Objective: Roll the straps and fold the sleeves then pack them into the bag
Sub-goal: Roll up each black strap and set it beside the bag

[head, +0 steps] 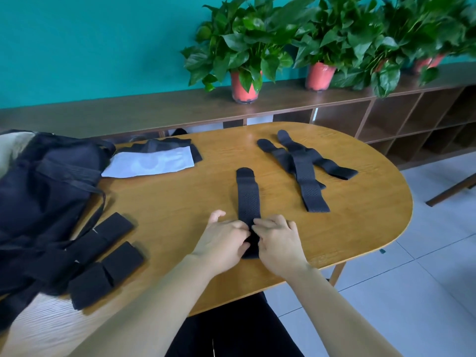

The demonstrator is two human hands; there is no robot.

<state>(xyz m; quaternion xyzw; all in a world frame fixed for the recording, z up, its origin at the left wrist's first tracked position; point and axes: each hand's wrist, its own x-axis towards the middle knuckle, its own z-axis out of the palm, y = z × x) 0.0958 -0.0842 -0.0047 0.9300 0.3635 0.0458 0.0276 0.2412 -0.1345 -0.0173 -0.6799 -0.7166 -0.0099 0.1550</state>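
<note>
Reaching forward over the wooden table, the left hand lies palm down with its fingers curled inward, pinching the near end of a black strap. The right hand mirrors it, fingertips bent onto the same end. At the far left a black bag slumps on the table, with folded black sleeves just beside it and a white packet behind. Right of the hands, more loose straps lie crossed over one another, well apart from the grip. Potted plants stand on a shelf behind. The pinched strap runs straight away from the person, its near end bunched between both hands, its rounded far end flat on the table.
</note>
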